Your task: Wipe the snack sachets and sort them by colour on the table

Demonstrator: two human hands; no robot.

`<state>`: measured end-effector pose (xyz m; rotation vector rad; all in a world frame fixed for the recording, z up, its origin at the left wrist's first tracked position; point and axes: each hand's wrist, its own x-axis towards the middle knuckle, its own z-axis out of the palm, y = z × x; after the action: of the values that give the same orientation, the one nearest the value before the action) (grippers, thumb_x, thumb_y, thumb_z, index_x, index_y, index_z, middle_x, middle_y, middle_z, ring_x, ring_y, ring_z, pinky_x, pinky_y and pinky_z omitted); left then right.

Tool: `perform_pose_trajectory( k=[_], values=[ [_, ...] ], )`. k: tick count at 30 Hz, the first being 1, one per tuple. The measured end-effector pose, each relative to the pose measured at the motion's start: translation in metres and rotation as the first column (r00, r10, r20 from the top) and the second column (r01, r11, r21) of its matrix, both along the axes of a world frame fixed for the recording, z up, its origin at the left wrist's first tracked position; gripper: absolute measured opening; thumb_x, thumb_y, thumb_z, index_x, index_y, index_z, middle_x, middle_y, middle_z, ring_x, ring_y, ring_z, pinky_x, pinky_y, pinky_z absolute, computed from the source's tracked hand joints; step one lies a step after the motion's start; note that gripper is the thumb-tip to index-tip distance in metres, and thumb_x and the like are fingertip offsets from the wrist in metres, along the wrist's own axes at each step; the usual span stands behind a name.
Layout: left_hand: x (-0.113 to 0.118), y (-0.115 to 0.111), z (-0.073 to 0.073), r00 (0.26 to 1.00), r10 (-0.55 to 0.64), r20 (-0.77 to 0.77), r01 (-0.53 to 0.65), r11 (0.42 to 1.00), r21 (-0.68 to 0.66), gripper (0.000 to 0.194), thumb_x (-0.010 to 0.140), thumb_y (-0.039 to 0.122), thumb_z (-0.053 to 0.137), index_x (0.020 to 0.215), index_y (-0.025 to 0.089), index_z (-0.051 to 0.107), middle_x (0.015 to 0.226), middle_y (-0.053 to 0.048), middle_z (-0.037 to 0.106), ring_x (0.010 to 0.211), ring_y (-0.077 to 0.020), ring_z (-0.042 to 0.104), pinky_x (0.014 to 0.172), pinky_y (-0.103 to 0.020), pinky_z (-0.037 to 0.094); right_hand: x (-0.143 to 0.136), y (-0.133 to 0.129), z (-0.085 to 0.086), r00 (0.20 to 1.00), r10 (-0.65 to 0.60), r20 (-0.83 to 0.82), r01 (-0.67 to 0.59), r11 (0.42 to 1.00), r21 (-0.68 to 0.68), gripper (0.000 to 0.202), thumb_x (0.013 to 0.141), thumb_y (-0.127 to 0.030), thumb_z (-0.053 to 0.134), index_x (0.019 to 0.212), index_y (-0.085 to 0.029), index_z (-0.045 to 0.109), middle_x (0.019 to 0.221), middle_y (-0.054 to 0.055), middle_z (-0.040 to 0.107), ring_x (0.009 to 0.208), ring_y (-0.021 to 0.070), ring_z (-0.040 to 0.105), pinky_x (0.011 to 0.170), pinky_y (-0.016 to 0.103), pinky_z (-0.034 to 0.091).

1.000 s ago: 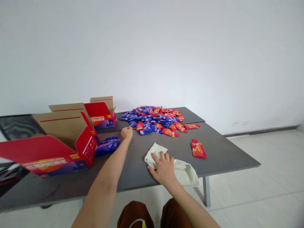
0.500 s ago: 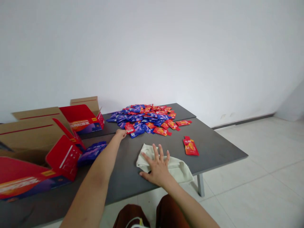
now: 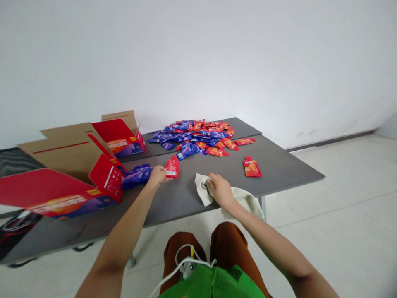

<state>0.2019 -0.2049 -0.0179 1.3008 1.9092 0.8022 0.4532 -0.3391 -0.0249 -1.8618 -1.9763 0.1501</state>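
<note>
My left hand (image 3: 158, 175) grips a red pouch (image 3: 173, 167) by its edge, its back with a white label showing, just above the table. Bunched under the closed fingers of my right hand (image 3: 219, 188) is a pale cloth (image 3: 203, 191), whose other end drapes over the table's front edge. To the right lies a single red-and-orange pouch (image 3: 252, 167). Behind both hands spreads a heap of blue and red pouches (image 3: 198, 134). A small stack of blue pouches (image 3: 136, 175) lies left of my left hand.
Open red-and-blue cartons (image 3: 71, 203) with brown flaps stand on the left of the grey table (image 3: 279, 176), and another carton (image 3: 124, 145) stands behind them. Dark items with cables (image 3: 18, 225) sit at the far left. A white wall (image 3: 217, 58) rises behind.
My left hand has drawn the red pouch away from the heap toward me. My right hand, spread flat on the cloth before, has closed and gathered it up. The view has tilted down.
</note>
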Motion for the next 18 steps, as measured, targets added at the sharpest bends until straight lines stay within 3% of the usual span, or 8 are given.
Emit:
perform_pose_trajectory(
  k=[3, 5, 7, 9, 12, 15, 18],
  values=[
    [0.009, -0.033, -0.004, 0.961, -0.008, -0.277, 0.037, 0.994, 0.100, 0.018, 0.083, 0.016, 0.050, 0.100, 0.015, 0.056, 0.092, -0.013, 0.070, 0.087, -0.0259, 0.069, 0.072, -0.032, 0.051, 0.015, 0.011, 0.019, 0.996, -0.089, -0.027, 0.089, 0.996, -0.028, 0.044, 0.100, -0.040, 0.023, 0.138, -0.032, 0.043, 0.115, 0.007, 0.057, 0.102, 0.0202, 0.052, 0.083, 0.030, 0.036],
    [0.019, -0.055, -0.007, 0.882, 0.000, -0.472, 0.082, 0.985, 0.153, 0.026, 0.082, 0.015, 0.049, 0.108, 0.016, 0.052, 0.100, -0.014, 0.069, 0.095, -0.0273, 0.067, 0.077, -0.033, 0.050, 0.020, 0.011, 0.024, 0.993, -0.113, 0.021, 0.114, 0.986, -0.122, 0.053, 0.097, -0.048, 0.033, 0.148, -0.038, 0.022, 0.124, 0.008, 0.053, 0.109, 0.0244, 0.049, 0.087, 0.036, 0.036],
    [0.032, -0.074, -0.011, 0.822, -0.005, -0.569, 0.097, 0.986, 0.132, 0.030, 0.084, 0.015, 0.046, 0.114, 0.015, 0.046, 0.100, -0.016, 0.069, 0.093, -0.0279, 0.067, 0.076, -0.034, 0.049, 0.019, 0.007, 0.020, 0.992, -0.091, 0.090, 0.108, 0.973, -0.206, 0.074, 0.089, -0.055, 0.048, 0.149, -0.042, 0.008, 0.129, 0.009, 0.050, 0.115, 0.0285, 0.045, 0.091, 0.044, 0.034],
    [0.043, -0.087, -0.015, 0.778, -0.028, -0.627, 0.094, 0.993, 0.073, 0.028, 0.087, 0.016, 0.039, 0.115, 0.011, 0.044, 0.098, -0.019, 0.069, 0.090, -0.0292, 0.068, 0.074, -0.035, 0.049, 0.014, 0.001, 0.012, 0.986, -0.073, 0.149, 0.104, 0.971, -0.215, 0.076, 0.084, -0.054, 0.057, 0.147, -0.045, 0.016, 0.129, 0.009, 0.048, 0.119, 0.0304, 0.042, 0.091, 0.047, 0.034],
    [0.055, -0.097, -0.022, 0.724, -0.056, -0.688, 0.102, 0.994, 0.026, 0.027, 0.090, 0.013, 0.031, 0.114, 0.008, 0.042, 0.095, -0.023, 0.069, 0.089, -0.0307, 0.068, 0.074, -0.037, 0.048, 0.007, -0.004, 0.005, 0.987, -0.083, 0.140, 0.111, 0.971, -0.210, 0.047, 0.090, -0.043, 0.052, 0.136, -0.040, 0.041, 0.121, 0.008, 0.053, 0.110, 0.0257, 0.050, 0.085, 0.037, 0.040],
    [0.058, -0.102, -0.028, 0.717, -0.057, -0.695, 0.157, 0.984, 0.081, 0.027, 0.091, 0.015, 0.030, 0.115, 0.010, 0.040, 0.091, -0.020, 0.069, 0.086, -0.0296, 0.069, 0.074, -0.037, 0.048, 0.004, -0.002, 0.012, 0.993, -0.069, 0.095, 0.087, 0.974, -0.207, 0.036, 0.096, -0.037, 0.039, 0.131, -0.034, 0.047, 0.115, 0.006, 0.056, 0.097, 0.0206, 0.058, 0.078, 0.030, 0.042],
    [0.055, -0.105, -0.031, 0.740, -0.052, -0.670, 0.183, 0.975, 0.126, 0.029, 0.091, 0.025, 0.037, 0.117, 0.013, 0.040, 0.089, -0.018, 0.070, 0.086, -0.0296, 0.069, 0.075, -0.037, 0.048, -0.009, 0.003, 0.025, 0.998, 0.018, 0.059, -0.009, 0.989, -0.150, 0.035, 0.097, -0.038, 0.036, 0.129, -0.033, 0.049, 0.116, 0.006, 0.057, 0.097, 0.0195, 0.059, 0.078, 0.028, 0.043]
  ],
)
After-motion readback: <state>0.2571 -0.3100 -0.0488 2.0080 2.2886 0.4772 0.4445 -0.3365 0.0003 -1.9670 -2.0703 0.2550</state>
